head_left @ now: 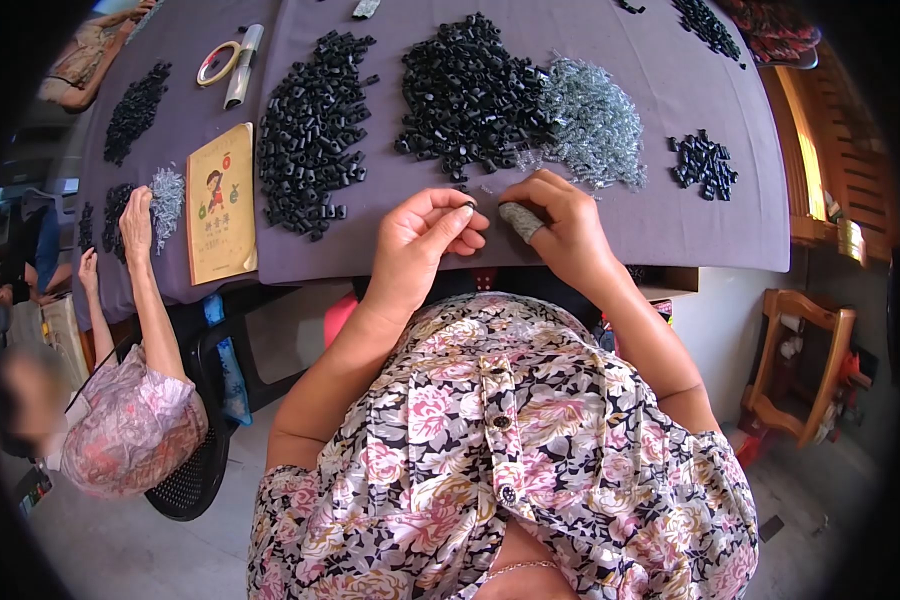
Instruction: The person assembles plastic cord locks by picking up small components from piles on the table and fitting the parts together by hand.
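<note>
My left hand (422, 238) is at the table's near edge, thumb and fingers pinched on a small black plastic piece (469, 206). Close by on the right, my right hand (562, 222) has its fingers curled together, and what they hold, if anything, is hidden. Grey wrapping (521, 222) covers one of its digits. Just beyond both hands lies a large heap of black plastic pieces (465, 95), which meets a heap of small clear plastic pieces (595, 125). Another long heap of short black tube-like pieces (313, 140) spreads to the left of my left hand.
A smaller black pile (705, 165) lies at the right. On the left are a yellow booklet (222, 205), a tape roll (217, 64) and a clear cylinder (243, 68). Another person's hand (136, 222) touches piles at the far left. A wooden chair (798, 365) stands right.
</note>
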`<action>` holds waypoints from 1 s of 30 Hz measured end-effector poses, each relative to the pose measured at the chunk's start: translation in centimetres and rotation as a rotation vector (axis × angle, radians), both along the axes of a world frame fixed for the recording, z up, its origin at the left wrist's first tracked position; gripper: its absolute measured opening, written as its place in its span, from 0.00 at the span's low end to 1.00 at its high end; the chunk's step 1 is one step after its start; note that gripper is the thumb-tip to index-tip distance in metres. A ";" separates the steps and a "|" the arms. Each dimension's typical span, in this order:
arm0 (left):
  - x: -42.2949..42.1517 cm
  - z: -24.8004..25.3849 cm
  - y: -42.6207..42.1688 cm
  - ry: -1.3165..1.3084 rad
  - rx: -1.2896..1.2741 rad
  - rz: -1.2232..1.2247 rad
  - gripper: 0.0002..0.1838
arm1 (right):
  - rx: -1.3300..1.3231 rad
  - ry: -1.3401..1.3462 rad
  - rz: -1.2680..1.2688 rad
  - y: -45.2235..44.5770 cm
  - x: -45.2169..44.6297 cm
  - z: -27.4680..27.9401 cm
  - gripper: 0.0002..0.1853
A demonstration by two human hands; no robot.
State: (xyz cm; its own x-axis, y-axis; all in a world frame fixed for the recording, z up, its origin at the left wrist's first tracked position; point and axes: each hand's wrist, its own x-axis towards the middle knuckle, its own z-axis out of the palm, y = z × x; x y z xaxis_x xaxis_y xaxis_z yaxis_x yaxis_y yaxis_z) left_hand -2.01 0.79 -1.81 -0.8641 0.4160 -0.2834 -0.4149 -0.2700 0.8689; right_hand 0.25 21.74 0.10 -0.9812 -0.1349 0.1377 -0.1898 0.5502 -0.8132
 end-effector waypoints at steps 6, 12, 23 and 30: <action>0.3 0.3 0.7 0.054 -0.080 -0.045 0.09 | -0.363 -0.353 -0.040 -0.6 -0.2 1.8 0.08; 0.4 0.4 0.6 0.071 -0.101 -0.049 0.09 | -0.336 -0.236 -0.038 -1.0 0.0 0.6 0.09; 1.1 0.5 0.9 0.103 -0.101 -0.030 0.09 | -0.173 -0.077 -0.057 -1.9 0.4 1.1 0.10; 1.1 0.6 0.8 0.101 -0.129 -0.016 0.10 | 0.008 0.058 -0.016 -2.4 0.8 2.6 0.16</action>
State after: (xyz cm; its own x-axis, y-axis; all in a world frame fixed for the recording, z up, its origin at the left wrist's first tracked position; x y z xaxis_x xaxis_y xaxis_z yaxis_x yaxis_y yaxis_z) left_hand -0.94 1.62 -1.21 -0.8842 0.3961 -0.2475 -0.3273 -0.1474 0.9334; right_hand 1.04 19.31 2.71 -0.9736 -0.1203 0.1939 -0.2279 0.5597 -0.7967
